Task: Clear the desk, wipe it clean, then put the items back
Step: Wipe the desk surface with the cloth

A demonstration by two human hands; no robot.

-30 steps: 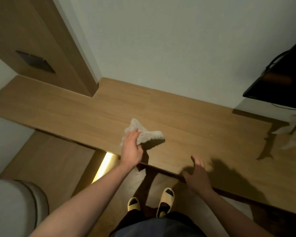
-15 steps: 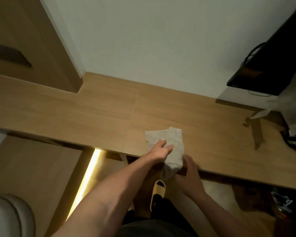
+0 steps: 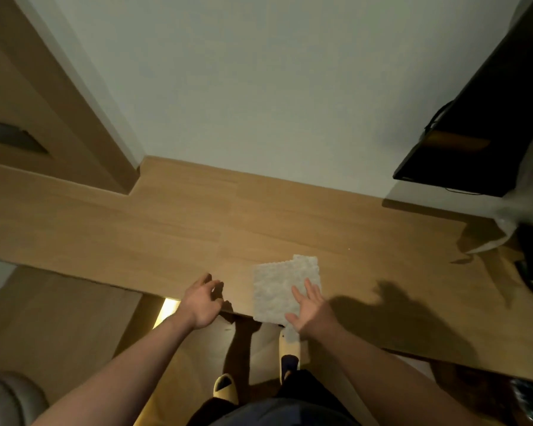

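Two hands work at the near edge of the counter [image 3: 166, 229]; the wiping step looks to be in hand, judging by the bare wood; the cloth [image 3: 282, 287] lies flat, overhanging the edge; the right hand [image 3: 311, 312] presses it with straight fingers; the left hand [image 3: 202, 299] hovers beside it, loosely curled, holding nothing; next likely calls for a firm sweep across the remaining surface.
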